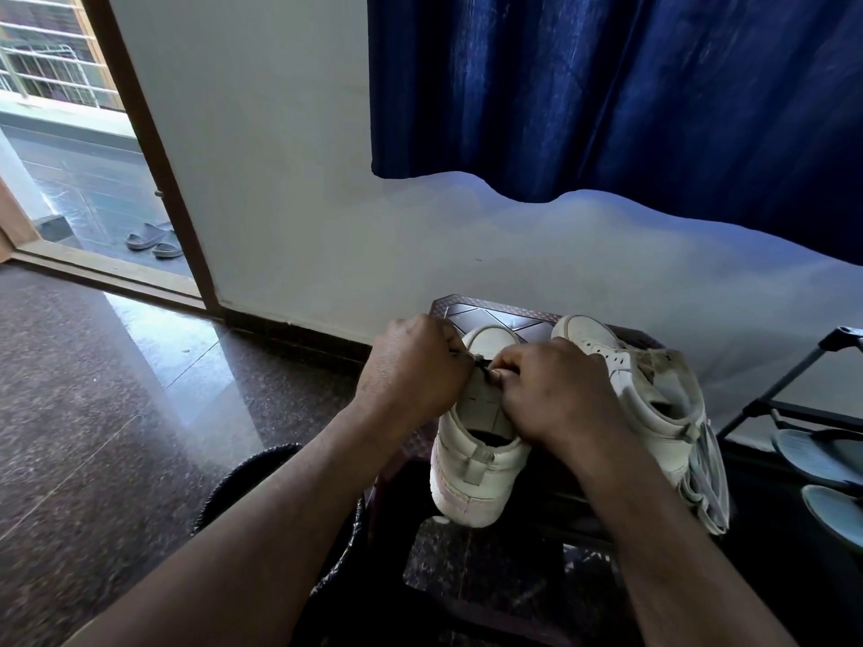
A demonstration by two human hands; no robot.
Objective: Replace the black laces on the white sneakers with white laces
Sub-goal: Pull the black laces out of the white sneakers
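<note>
Head view: a nearer sneaker [471, 469] and a second sneaker [654, 394], both white, are found side by side on a dark stool [485, 311] against the wall. Over the nearer sneaker's tongue, a short length of black lace [484, 366] is pinched between the curled fingers of the left hand [411, 366] and the right hand [546, 389].

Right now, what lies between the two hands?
Head view: a short stretch of black lace crosses the gap between the left hand and right hand, over the tongue of the sneaker. The right hand pinches it.
</note>
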